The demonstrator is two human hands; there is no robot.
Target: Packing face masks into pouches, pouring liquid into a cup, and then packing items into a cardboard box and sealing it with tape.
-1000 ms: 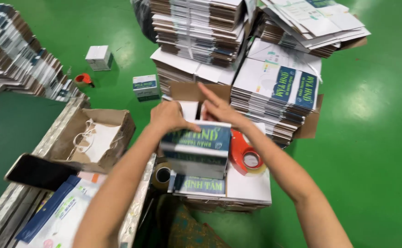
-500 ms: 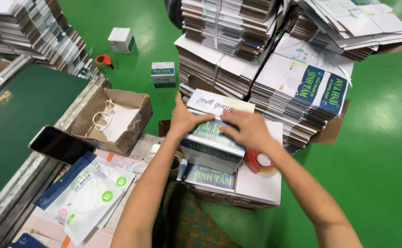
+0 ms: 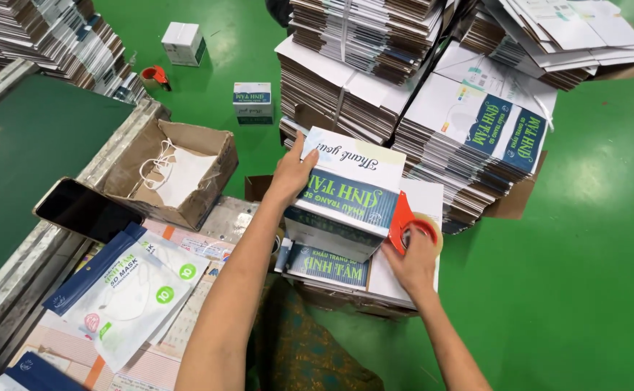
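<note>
Carton (image 3: 349, 192), white with blue-green print band, sits on a low stack of flat printed cartons (image 3: 411, 253) right in front of me. My left hand (image 3: 293, 172) lies flat and open against its left top edge, steadying, not clasping. My right hand (image 3: 413, 262) is closed round the red tape dispenser (image 3: 413, 226), which touches the carton's right side.

Around it: tall stacks of folded flat cartons (image 3: 375, 65) just behind, crowding the far side. Open brown cardboard box (image 3: 176, 170) with white masks to the left, dark phone (image 3: 85, 210) on the counter (image 3: 13, 289) edge, packaged masks in a clear pouch (image 3: 125, 289) near my left forearm. Two small assembled cartons (image 3: 253, 101) and a second tape roll (image 3: 154, 76) are on the floor, well apart.

Versus half a second ago: both hands were on top of the carton; now the right has dropped to the dispenser and the left has shifted to the edge.

Floor (image 3: 585, 253) is glossy green, workshop setting.
</note>
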